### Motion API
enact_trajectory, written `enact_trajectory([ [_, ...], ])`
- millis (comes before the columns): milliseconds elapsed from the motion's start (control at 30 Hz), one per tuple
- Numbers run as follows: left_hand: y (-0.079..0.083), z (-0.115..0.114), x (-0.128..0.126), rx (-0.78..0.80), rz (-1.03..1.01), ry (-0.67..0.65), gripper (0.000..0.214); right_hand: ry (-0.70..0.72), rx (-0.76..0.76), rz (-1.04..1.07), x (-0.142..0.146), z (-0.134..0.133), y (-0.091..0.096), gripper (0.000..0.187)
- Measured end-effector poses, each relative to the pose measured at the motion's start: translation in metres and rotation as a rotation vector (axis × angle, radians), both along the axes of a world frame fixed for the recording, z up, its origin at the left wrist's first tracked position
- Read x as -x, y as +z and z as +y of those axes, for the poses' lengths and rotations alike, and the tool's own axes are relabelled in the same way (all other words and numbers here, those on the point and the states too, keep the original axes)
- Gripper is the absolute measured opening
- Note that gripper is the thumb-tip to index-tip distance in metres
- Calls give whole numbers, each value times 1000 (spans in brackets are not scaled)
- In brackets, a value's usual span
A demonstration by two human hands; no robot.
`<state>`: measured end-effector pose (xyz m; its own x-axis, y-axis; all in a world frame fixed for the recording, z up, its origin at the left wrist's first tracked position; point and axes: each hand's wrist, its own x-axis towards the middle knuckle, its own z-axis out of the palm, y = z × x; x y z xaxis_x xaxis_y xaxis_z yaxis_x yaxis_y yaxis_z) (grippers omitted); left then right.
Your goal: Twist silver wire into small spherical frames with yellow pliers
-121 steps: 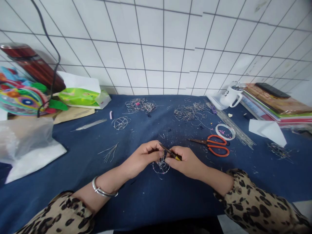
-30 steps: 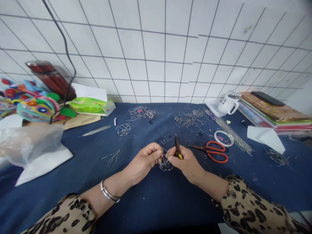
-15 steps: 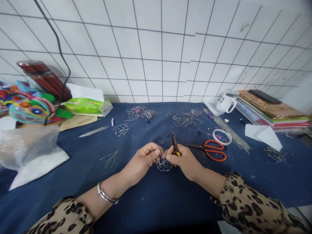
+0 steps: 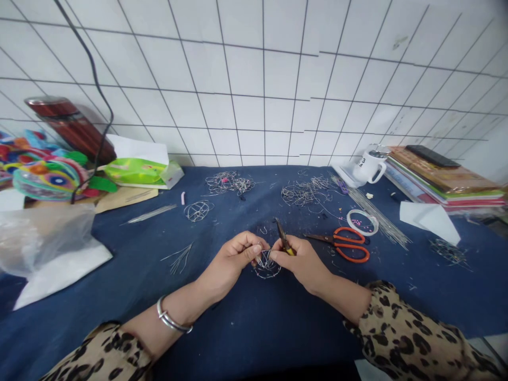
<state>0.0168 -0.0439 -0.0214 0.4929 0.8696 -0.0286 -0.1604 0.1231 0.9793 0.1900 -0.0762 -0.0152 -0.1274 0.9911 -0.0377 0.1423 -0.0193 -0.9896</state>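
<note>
A small openwork piece of bent silvery wire is held between my hands above the blue cloth. My left hand pinches its upper left side with thumb and fingers. On the other side my right hand keeps a pair of pliers with yellow handles in its grip, the dark jaws pointing up and away. My right thumb and fingertip also meet the right edge of the wire piece. Fingers hide part of the wire and most of the plier handles.
Orange-handled scissors lie to the right, near a white ring with pink beads. Tangled wire heaps and straight wires sit farther back. A white mug and stacked books stand back right. A plastic bag lies left.
The pliers have tilted, their jaws swinging slightly left. The wire piece has turned a little between my fingers. My left hand has barely moved.
</note>
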Motion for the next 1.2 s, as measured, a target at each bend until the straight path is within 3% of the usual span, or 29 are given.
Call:
enact_trajectory([
  [700, -3, 1, 0, -30, 11, -4, 11, -3, -13, -10, 3, 0, 2, 8],
  [1200, -5, 0, 0, -155, 127, -15, 13, 96, -14, -134, -2, 2, 2, 13],
])
